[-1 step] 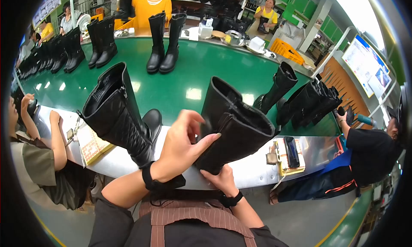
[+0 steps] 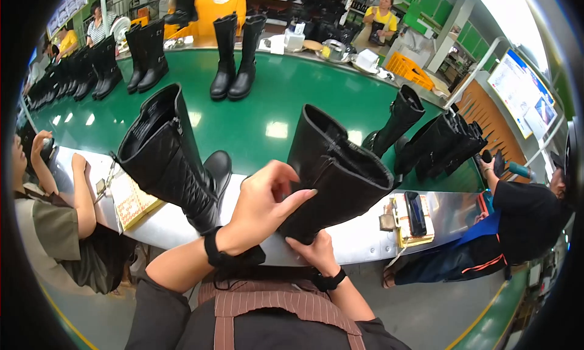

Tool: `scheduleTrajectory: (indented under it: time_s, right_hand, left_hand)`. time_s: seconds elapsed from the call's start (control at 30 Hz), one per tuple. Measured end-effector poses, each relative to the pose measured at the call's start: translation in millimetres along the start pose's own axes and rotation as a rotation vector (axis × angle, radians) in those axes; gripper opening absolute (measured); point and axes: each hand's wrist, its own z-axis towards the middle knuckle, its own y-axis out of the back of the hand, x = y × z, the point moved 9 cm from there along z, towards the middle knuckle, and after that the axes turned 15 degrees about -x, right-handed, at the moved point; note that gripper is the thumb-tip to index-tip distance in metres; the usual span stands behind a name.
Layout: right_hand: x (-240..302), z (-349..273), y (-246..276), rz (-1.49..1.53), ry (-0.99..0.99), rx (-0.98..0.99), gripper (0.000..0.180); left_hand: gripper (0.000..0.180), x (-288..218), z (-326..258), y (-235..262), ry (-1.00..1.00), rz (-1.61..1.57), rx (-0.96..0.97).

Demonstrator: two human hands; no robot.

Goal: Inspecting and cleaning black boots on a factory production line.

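Note:
A tall black boot (image 2: 340,182) stands tilted in front of me, its open top facing up and toward the right. My right hand (image 2: 317,252) is closed round its lower part, thumb in front, with the fingers partly hidden behind the boot. Beside the shaft's left side is my left hand (image 2: 267,195). Its fingers are bent and its thumb is stretched out against the shaft, with a gap between them and nothing visible inside. Left of that hand, a second black boot (image 2: 167,149) with a quilted side leans over the metal table edge (image 2: 249,252).
Black boots (image 2: 234,76) stand in pairs on the green tabletop (image 2: 201,131), and more boots (image 2: 435,143) are at right. A phone (image 2: 415,213) lies on papers at right; a yellow pad (image 2: 137,201) lies at left. People work on both sides and across the table.
The whole view has shifted very slightly. My left fingers curl a little lower beside the shaft; my right hand keeps its hold on the boot.

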Motion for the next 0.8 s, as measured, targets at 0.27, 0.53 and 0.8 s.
scheduleTrajectory:
  time_s: [0.27, 0.53, 0.8]
  right_hand:
    - [7, 3, 2, -0.014, 0.029, -0.004, 0.056]
    - [9, -6, 6, 0.007, 0.015, -0.036, 0.054]
    - [10, -2, 8, -0.016, 0.100, -0.041, 0.049]
  left_hand:
    - [0.023, 20, -9, -19, 0.349, -0.194, 0.162]
    - [0.037, 6, -23, -28, 0.568, -0.328, 0.516]
    - [0.033, 7, -23, -32, 0.725, -0.543, 0.506]
